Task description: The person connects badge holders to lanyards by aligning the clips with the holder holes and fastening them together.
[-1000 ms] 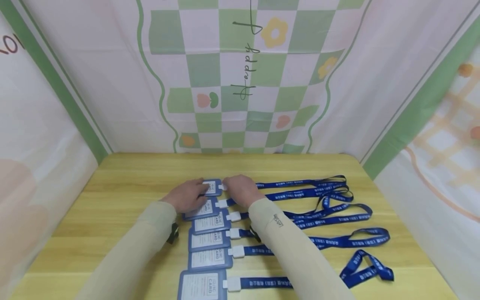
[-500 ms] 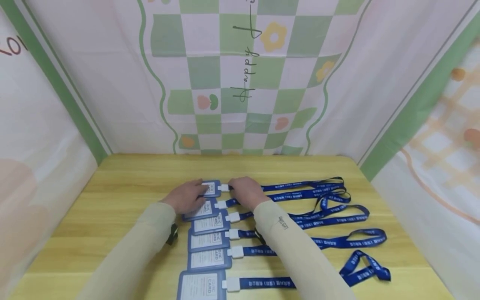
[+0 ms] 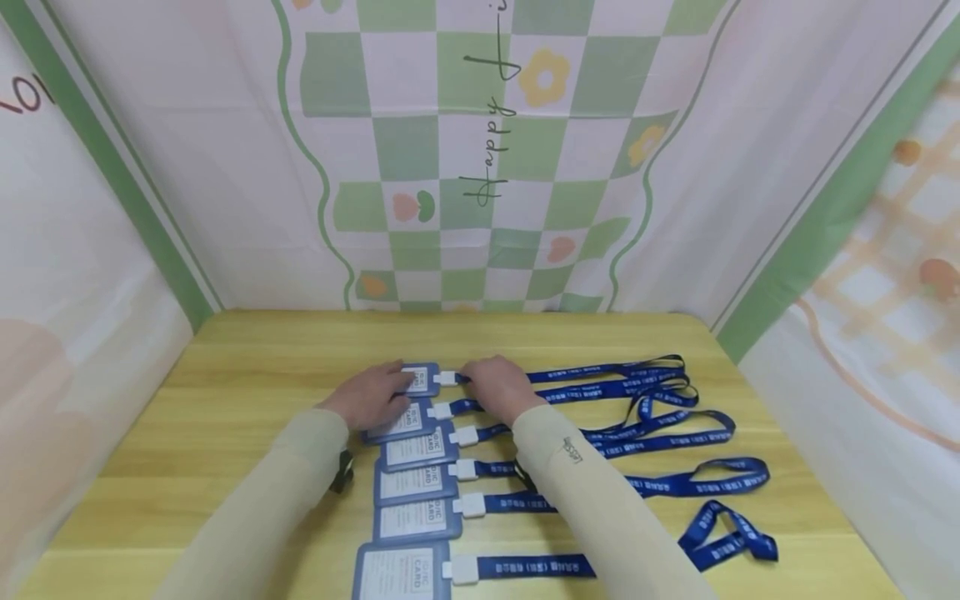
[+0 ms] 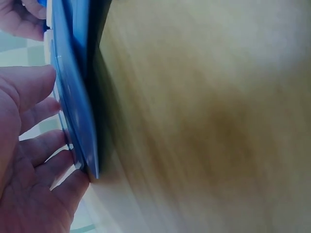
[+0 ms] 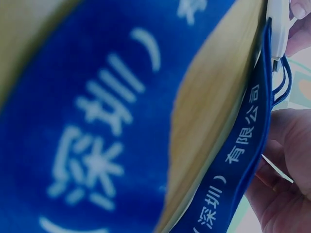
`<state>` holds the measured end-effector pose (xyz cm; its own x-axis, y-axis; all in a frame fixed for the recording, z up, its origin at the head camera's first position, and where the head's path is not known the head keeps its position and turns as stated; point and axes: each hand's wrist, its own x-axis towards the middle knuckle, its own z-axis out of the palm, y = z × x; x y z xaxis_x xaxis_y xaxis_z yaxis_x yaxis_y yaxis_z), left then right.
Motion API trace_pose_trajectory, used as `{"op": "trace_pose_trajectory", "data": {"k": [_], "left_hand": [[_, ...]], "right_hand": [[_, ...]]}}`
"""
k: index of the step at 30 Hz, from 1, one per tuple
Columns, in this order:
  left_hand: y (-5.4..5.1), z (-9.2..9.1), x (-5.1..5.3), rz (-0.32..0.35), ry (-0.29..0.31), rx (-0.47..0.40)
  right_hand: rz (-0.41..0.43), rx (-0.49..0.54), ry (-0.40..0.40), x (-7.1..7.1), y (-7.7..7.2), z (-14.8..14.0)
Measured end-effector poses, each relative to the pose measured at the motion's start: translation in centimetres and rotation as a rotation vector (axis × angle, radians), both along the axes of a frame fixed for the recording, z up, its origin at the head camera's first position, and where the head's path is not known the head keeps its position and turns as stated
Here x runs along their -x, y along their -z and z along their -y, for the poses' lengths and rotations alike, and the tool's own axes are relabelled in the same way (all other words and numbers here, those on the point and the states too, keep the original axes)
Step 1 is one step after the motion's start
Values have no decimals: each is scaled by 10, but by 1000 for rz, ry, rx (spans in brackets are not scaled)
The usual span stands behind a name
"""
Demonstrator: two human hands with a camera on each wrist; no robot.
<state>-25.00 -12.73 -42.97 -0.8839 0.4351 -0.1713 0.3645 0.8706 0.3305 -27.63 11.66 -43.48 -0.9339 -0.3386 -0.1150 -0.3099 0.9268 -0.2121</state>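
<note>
My left hand rests on the farthest blue-framed badge holder. In the left wrist view, its fairly straight fingers touch the face of a holder. The right hand pinches the blue lanyard of that same badge, just right of its white clip. Seen from the right wrist, the right fingers are bent beside a printed lanyard, and their tips are partly hidden. The second badge holder lies partly under my left hand.
Several more badge holders lie in a column toward me, some overlapping, lanyards stretched right. The nearest lanyard ends in a folded loop. The wooden table meets printed curtains at the back and sides.
My right hand has slid a little to the right along the farthest lanyard, uncovering the white clip and a short length of strap. The left hand has stayed on the badge holder.
</note>
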Motion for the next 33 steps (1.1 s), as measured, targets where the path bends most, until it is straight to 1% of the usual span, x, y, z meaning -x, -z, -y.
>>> {"op": "trace_pose_trajectory", "data": {"k": [8, 13, 15, 19, 22, 24, 29, 33], "left_hand": [[4, 2, -1, -29, 11, -6], [2, 7, -6, -60, -1, -17], [0, 11, -9, -79, -12, -27], [-3, 18, -16, -99, -66, -41], [-3, 24, -21, -107, -113, -35], [-3, 29, -25, -122, -131, -20], [-4, 43, -36, -173, -144, -2], [-9, 51, -47, -207, -141, 0]], "right_hand": [[3, -27, -18, -1, -1, 1], [3, -28, -15, -1, -2, -3], [-7, -31, -14, -1, -3, -5], [-34, -42, -10, -2, -8, -11], [-54, -47, -10, -5, -12, -15], [-69, -49, -7, -8, -15, -19], [-91, -31, 5, -17, -22, -29], [-105, -27, -1, -26, -29, -40]]}}
